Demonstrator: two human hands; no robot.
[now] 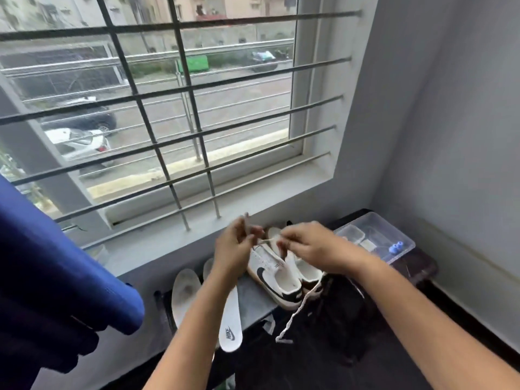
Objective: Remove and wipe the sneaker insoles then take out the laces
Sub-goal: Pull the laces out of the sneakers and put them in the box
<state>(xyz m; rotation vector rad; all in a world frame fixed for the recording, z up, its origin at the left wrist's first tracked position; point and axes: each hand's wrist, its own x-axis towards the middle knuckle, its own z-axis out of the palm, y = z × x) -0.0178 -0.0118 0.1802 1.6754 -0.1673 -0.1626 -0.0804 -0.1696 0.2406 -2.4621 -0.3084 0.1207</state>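
1. Two bare forearms reach over dark fabric (323, 361).
2. Both hands, left (235, 249) and right (312, 246), pinch a white lace (267, 240) above the sneakers (277, 277) on the grey surface (253, 299).
3. Insoles (229, 319) lie left; a plastic box (377, 237) right; blue cloth (56, 263) crowds the left edge.

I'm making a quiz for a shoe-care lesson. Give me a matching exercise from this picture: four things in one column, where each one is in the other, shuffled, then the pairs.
Things:
1. insoles
2. loose lace
3. clear plastic box
4. blue fabric

Places:
A. far right, past the sneakers
B. left edge of the view
C. trailing from the near sneaker over dark cloth
D. flat, left of the sneakers

Pairs: 1-D, 2-C, 3-A, 4-B
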